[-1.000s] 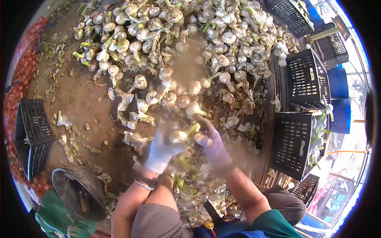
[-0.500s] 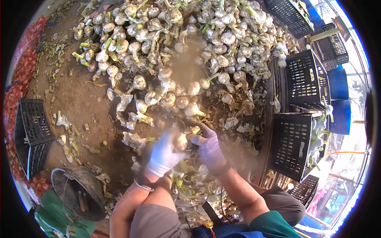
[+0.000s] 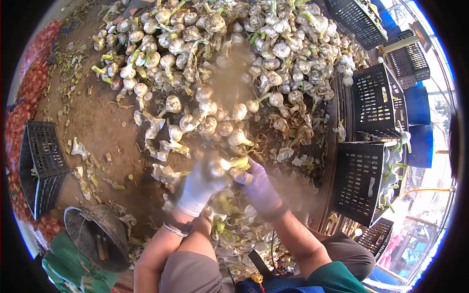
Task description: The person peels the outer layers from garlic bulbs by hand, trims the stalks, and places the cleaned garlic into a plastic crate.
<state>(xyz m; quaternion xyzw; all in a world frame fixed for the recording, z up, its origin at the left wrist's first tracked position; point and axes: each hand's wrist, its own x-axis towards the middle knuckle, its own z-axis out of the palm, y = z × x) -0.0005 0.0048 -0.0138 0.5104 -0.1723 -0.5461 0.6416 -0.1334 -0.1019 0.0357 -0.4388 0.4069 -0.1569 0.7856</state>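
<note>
A garlic bulb (image 3: 220, 167) with a yellow-green stem lies between my hands, over the near edge of the heap. My left hand (image 3: 201, 188), in a white glove, is closed round the bulb. On the stem side, my right hand (image 3: 260, 188), in a pale glove, has its thumb and forefinger closed on the stem end. Blur hides the exact finger contact. Just beyond my hands, loose garlic bulbs (image 3: 207, 126) lie on the soil. Peeled skins and cut leaves (image 3: 244, 229) cover the ground beneath my arms.
A large garlic heap (image 3: 273, 49) spreads ahead. Black crates stand on the right, the nearest crate (image 3: 359, 178) holding garlic with stems. Another black crate (image 3: 44, 166) stands left, near red net sacks (image 3: 24, 132). A dark bucket (image 3: 100, 239) with tools inside tilts at lower left.
The garlic bulb has come up into clearer view between my hands, its stem turned to the right. My left hand has turned and moved slightly right; my right hand has shifted slightly down.
</note>
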